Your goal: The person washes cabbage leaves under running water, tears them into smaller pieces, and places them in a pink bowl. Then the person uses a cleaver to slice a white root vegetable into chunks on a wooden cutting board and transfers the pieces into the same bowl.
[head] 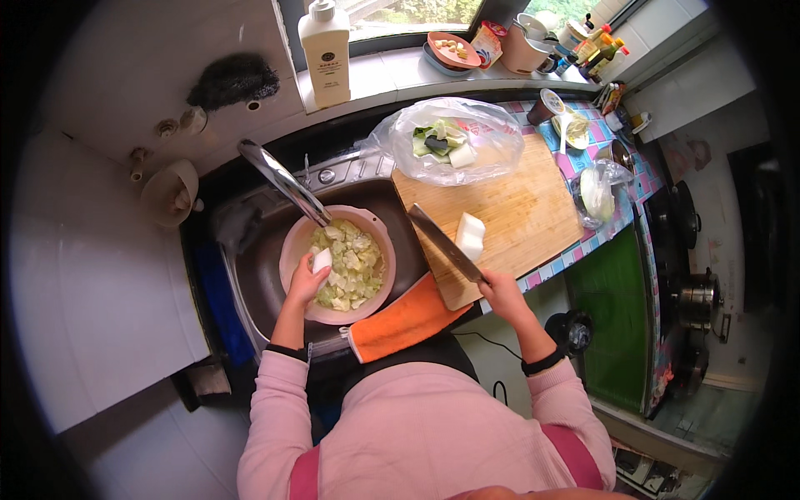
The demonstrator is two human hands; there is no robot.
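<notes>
My left hand (306,279) grips a small white vegetable piece (322,260) over a pink basin (389,256) in the sink. Chopped pale green leaves (353,269), apparently cabbage, fill much of the basin. In my right hand (501,294) is the handle of a kitchen knife (445,242), its blade over the left part of a wooden cutting board (531,200). A larger white vegetable chunk (470,236) lies on the board just right of the blade. Behind it, an open clear plastic bag (494,140) holds green and white vegetable scraps (440,142).
A chrome faucet (284,181) reaches over the basin. An orange towel (400,322) hangs on the sink's front edge. A bagged pale vegetable (597,195) lies right of the board. A large white pump bottle (325,56) stands on the sill; bowls and seasoning bottles (603,56) are farther right.
</notes>
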